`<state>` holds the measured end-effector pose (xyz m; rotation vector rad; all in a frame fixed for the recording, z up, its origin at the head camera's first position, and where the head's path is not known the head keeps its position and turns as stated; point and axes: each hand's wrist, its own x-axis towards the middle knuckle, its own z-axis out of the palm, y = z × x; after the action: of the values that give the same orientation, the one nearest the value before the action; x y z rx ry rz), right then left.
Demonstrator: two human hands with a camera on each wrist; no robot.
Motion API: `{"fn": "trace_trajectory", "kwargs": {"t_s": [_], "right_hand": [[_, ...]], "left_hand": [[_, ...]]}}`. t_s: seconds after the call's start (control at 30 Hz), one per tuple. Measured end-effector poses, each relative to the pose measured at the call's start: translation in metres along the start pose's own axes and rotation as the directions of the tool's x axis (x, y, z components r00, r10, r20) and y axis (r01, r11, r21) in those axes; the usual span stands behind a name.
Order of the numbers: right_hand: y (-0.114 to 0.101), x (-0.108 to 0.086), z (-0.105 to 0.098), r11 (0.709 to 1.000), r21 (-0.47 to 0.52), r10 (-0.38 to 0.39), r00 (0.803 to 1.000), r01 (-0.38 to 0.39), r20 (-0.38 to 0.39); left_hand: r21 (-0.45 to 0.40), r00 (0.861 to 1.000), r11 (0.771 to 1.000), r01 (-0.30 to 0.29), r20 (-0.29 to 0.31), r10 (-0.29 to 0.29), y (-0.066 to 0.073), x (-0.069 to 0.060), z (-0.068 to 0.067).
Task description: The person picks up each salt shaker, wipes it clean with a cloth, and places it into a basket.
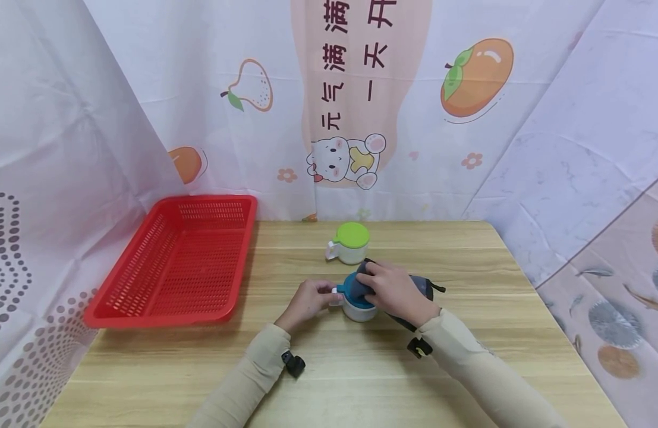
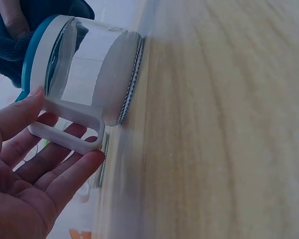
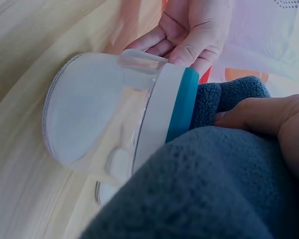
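A clear jar with a blue lid (image 1: 361, 310) and a white handle (image 2: 70, 142) stands upright on the table. My left hand (image 1: 309, 304) holds that handle, thumb on top and fingers beneath it. In my right hand (image 1: 395, 294) is a dark blue-grey cloth (image 3: 204, 184), bunched under the fingers and pressed onto the lid. Part of the cloth drapes past the hand to the right and hangs down beside the jar. A second jar with a green lid (image 1: 353, 235) and white handle stands behind, touched by neither hand.
A red plastic basket (image 1: 229, 297) stands at the left of the wooden table (image 1: 329, 380). A printed curtain (image 1: 243, 142) hangs along the table's back edge, and more patterned cloth (image 1: 623, 267) covers the right side.
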<state>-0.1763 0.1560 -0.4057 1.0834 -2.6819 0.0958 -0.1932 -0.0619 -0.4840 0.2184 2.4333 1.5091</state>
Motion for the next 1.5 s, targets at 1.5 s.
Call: {"fn": "trace_trajectory", "kwargs": {"t_s": [1.5], "right_hand": [[0.017,0.039,0.003,0.992,-0.109,0.070,0.994,-0.060,0.087]], "left_hand": [[0.004,0.999,1.000,-0.025,0.022,0.025,-0.002,0.005,-0.001]]}}
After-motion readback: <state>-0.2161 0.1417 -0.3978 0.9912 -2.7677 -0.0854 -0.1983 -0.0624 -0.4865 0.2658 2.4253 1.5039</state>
